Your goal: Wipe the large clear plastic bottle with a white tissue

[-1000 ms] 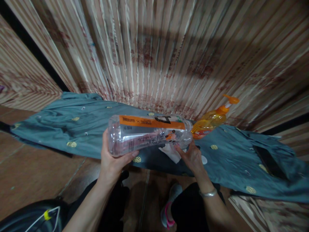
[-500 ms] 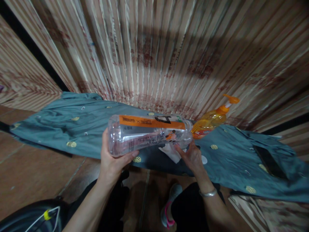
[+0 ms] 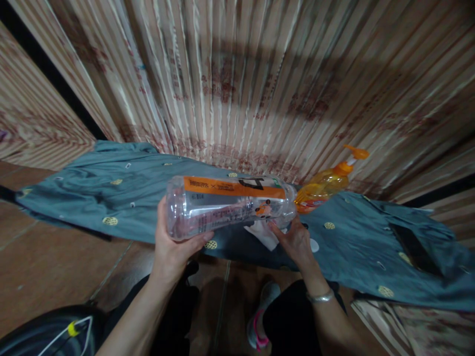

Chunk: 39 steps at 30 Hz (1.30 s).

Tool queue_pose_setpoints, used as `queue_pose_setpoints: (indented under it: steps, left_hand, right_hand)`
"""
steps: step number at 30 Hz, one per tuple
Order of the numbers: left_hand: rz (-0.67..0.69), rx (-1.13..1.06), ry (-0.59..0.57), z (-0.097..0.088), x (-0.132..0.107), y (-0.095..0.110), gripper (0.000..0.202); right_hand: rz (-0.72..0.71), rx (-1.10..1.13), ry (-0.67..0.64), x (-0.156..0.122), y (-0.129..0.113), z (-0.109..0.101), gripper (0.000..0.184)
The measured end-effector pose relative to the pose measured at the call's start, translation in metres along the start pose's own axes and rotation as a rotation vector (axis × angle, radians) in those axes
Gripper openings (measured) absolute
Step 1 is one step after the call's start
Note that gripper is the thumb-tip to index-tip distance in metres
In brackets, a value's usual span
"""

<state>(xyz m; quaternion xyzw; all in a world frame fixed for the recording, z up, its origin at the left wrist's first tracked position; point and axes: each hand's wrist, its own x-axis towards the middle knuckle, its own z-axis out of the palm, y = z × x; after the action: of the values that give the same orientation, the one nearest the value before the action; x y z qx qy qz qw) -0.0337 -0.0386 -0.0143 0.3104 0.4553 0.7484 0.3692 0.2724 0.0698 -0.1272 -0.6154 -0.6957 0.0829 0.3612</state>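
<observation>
A large clear plastic bottle [image 3: 222, 205] with an orange and silver label lies sideways between my two hands, above the cloth-covered surface. My left hand [image 3: 174, 247] grips its base end at the left, thumb along the underside. At the right, my right hand [image 3: 295, 237] holds the narrower shoulder end, its fingers partly hidden behind the bottle. Just past that end stands an orange pump bottle [image 3: 322, 188] with yellow-orange liquid. Below the bottle, beside my right hand, is a white tissue [image 3: 262, 235]. A round white disc [image 3: 314, 245] shows next to my right wrist.
A green patterned cloth [image 3: 141, 198] covers the long narrow surface. A dark phone [image 3: 413, 249] lies on it at the right. Behind hangs a pleated beige curtain [image 3: 237, 89]. A black rounded object [image 3: 48, 331] with a yellow-tagged white cord sits at lower left.
</observation>
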Motion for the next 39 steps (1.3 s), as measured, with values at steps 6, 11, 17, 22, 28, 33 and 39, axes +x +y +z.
queue_pose_setpoints:
  steps: [6,11,17,22,28,33,39]
  left_hand:
    - [0.007,0.014,0.027,0.0023,-0.0021,0.0001,0.112]
    - [0.012,0.012,0.013,0.0017,-0.0012,-0.0003,0.109]
    - [0.007,0.008,-0.009,-0.0023,0.0018,-0.0010,0.111]
    - [0.018,-0.003,0.016,0.0014,-0.0004,0.0001,0.110]
    - [0.011,0.011,0.021,0.0022,-0.0015,0.0016,0.109]
    - [-0.007,0.011,-0.012,-0.0031,0.0019,-0.0007,0.113]
    - [0.009,0.011,0.036,0.0024,-0.0013,0.0013,0.112]
  right_hand:
    - [0.018,0.025,-0.006,0.0004,-0.0065,-0.0021,0.071]
    - [0.029,0.035,-0.017,0.0005,-0.0078,-0.0032,0.075]
    - [0.030,0.029,-0.010,0.0003,-0.0082,-0.0034,0.074]
    - [0.033,0.032,-0.031,0.0008,-0.0081,-0.0041,0.072]
    - [0.026,0.030,-0.019,0.0004,-0.0034,-0.0019,0.073]
    - [0.004,0.012,0.003,-0.0002,-0.0004,0.0002,0.076]
    - [0.008,0.012,-0.001,-0.0002,-0.0027,-0.0013,0.079]
